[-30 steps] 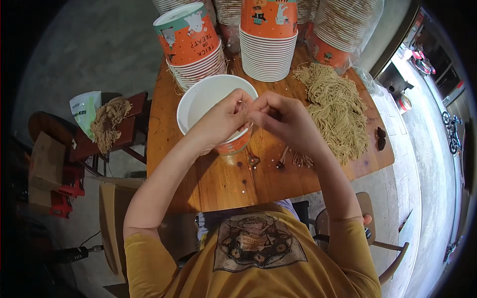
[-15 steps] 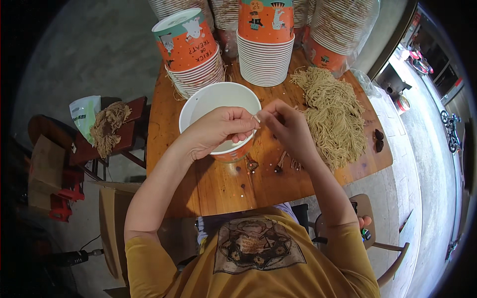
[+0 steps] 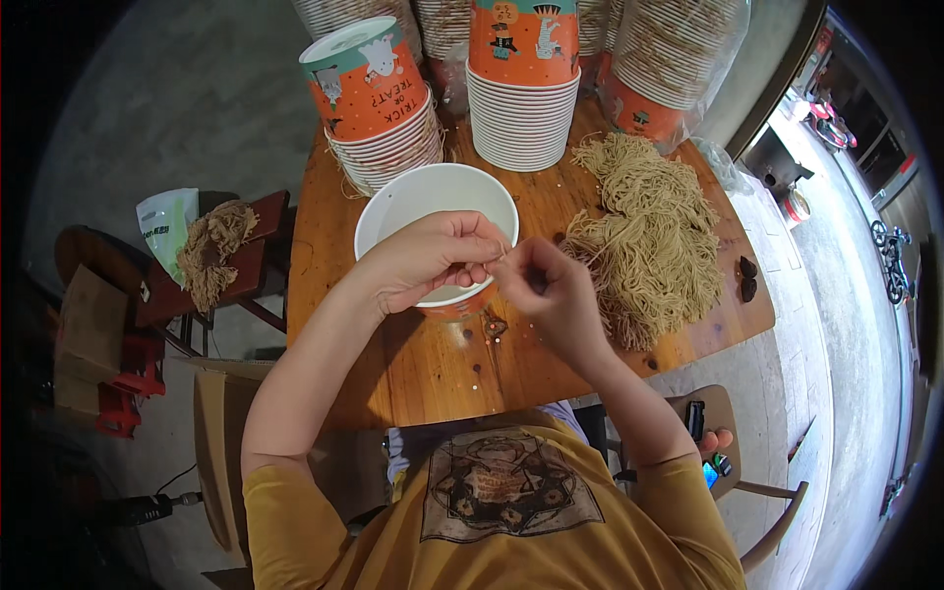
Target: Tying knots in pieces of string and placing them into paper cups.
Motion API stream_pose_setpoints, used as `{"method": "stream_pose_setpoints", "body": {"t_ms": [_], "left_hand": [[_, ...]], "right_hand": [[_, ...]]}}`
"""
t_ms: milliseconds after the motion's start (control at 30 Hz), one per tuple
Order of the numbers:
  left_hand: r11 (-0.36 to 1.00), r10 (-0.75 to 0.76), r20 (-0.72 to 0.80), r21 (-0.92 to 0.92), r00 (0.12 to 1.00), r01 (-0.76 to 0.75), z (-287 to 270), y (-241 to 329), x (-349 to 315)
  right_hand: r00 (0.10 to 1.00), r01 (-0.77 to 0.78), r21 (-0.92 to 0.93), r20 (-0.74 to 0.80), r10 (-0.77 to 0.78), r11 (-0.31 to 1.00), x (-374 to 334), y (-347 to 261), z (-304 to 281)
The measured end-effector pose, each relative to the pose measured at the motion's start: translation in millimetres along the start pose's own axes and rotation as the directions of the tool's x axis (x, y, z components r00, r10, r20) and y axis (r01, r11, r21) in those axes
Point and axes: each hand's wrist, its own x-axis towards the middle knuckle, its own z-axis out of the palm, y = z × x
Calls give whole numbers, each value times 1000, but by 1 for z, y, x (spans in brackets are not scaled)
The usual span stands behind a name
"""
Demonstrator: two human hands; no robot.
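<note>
My left hand (image 3: 440, 258) is closed in a pinch over the near right rim of a white-lined paper bucket (image 3: 395, 202). My right hand (image 3: 546, 283) pinches close beside it, just right of the bucket. Between the two sets of fingertips runs a thin pale string (image 3: 504, 253), largely hidden by the fingers. The bucket stands upright on the table; its orange outside shows below my left hand. To the right of my right hand lies a heap of tan string (image 3: 659, 246), loose and tangled.
Stacks of orange printed buckets (image 3: 521, 118) line the back of the wooden table (image 3: 413, 383); a bagged stack (image 3: 659, 69) stands far right. Two dark lumps (image 3: 748, 279) sit by the right edge. At left, a stool (image 3: 265, 236) holds a tan bundle (image 3: 214, 251) and a white-green bag (image 3: 167, 226).
My right hand has turned and come slightly down and left, nearer my left fingertips. The string heap now spreads farther left and down. My left hand stays almost in place.
</note>
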Motion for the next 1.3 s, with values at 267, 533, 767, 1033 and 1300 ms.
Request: {"method": "stream_pose_setpoints", "body": {"t_ms": [267,533,767,1033,1300], "left_hand": [[994,-74,-59,-85,996,69,11,5,-7],[997,13,-78,74,997,-7,14,6,-5],[996,-42,33,86,999,39,12,8,0],[995,-18,23,97,1000,15,11,10,2],[981,-75,24,180,997,70,13,18,4]], "right_hand": [[989,149,-190,29,-146,970,-6,0,2],[997,-14,139,73,4,990,2,14,-23],[992,-101,64,85,96,993,6,14,-30],[997,36,-114,69,-29,993,4,5,-24],[972,234,-258,96,-216,937,5,-3,-24]]}}
